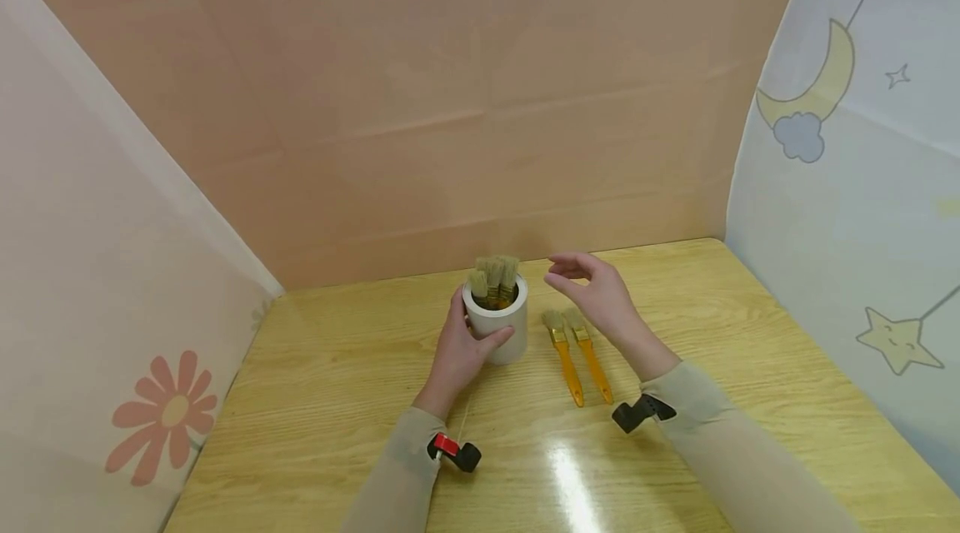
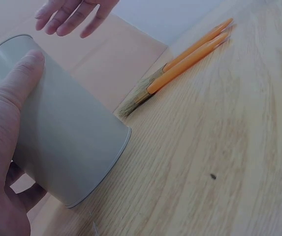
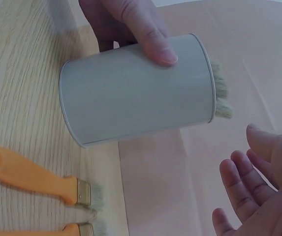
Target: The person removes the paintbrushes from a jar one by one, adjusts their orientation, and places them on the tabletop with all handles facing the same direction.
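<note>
A white cylindrical can (image 1: 501, 333) holds several paintbrushes (image 1: 495, 275), bristles up above its rim. My left hand (image 1: 465, 354) grips the can from the left, its thumb (image 2: 25, 73) across the front and the other fingers behind. My right hand (image 1: 596, 291) hovers to the right of the can, apart from it, with fingers spread loosely and nothing in them. Below that hand, two paintbrushes with orange handles (image 1: 567, 371) lie side by side on the table, bristles pointing away from me. The right wrist view shows brush tips (image 3: 222, 91) poking out of the can.
The wooden table (image 1: 337, 400) meets a pinkish-brown backdrop (image 1: 487, 141) behind the can. Pale printed sheets stand at the left (image 1: 97, 266) and right (image 1: 847, 225). A small dark speck (image 2: 213, 176) marks the tabletop.
</note>
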Demonstrator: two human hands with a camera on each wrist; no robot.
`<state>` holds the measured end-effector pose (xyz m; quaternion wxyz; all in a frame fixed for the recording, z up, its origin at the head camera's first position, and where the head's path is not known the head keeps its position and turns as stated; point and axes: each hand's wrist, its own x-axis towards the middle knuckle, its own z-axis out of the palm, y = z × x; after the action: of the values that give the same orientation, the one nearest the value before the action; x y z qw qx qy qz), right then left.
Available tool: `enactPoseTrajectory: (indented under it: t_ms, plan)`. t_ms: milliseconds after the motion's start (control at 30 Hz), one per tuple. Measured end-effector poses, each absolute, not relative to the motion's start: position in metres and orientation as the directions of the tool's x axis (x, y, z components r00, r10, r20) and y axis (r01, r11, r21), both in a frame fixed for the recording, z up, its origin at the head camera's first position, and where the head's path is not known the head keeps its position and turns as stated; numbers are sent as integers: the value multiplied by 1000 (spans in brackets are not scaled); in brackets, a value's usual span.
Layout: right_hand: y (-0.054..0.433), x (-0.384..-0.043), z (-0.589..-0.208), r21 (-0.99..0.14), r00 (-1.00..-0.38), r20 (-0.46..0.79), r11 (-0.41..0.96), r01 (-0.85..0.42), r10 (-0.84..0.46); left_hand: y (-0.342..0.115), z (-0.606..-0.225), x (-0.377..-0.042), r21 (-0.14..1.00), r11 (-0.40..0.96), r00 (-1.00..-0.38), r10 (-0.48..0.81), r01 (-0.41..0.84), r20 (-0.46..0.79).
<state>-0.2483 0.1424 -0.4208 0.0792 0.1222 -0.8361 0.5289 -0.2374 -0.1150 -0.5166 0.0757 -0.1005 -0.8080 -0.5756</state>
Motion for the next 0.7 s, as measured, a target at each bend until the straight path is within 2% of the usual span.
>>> enactPoseTrajectory:
  t_ms: [700]
  plan:
    - [110,-245,-405,-874,-935,295,341,-347,-195,-115,-515,-237,914,313,-966,82,259,246]
